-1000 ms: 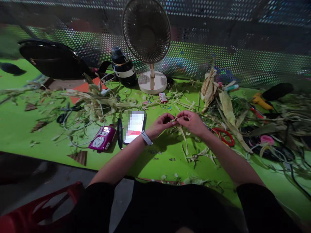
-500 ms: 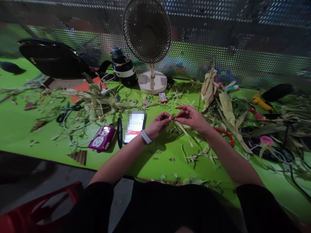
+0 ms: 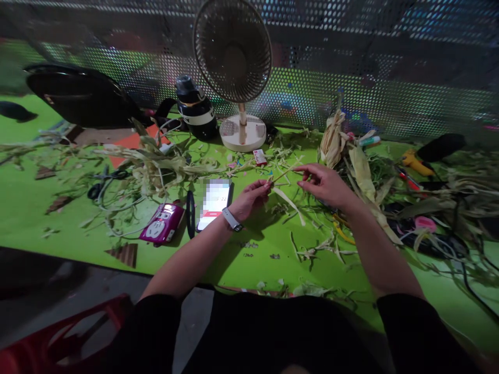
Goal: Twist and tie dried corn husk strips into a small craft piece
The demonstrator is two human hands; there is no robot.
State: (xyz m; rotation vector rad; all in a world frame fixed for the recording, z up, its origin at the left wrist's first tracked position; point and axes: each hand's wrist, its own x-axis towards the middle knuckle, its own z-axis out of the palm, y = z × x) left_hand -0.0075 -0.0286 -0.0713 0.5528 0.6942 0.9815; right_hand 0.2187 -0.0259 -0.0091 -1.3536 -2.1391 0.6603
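My left hand [image 3: 251, 199], with a watch on its wrist, is pinched on the lower end of a thin yellowish strip [image 3: 284, 174] at the middle of the green table. A wider pale husk strip [image 3: 289, 203] hangs or lies just right of those fingertips. My right hand [image 3: 323, 184] is at the strip's upper right, thumb and forefinger apart; whether a fingertip touches the strip is hard to tell. Left of my left hand lies a lit phone [image 3: 215, 201].
A white fan [image 3: 244, 132] and a dark bottle [image 3: 197, 111] stand at the back. Dried husks [image 3: 362, 171] and a yellow-handled tool [image 3: 418, 162] are at right. A purple power socket [image 3: 161, 224], scissors [image 3: 103, 184] and husk scraps lie left.
My right hand has moved right, away from my left hand, and its fingers have parted. The thin strip now shows between the hands. The view has shifted slightly.
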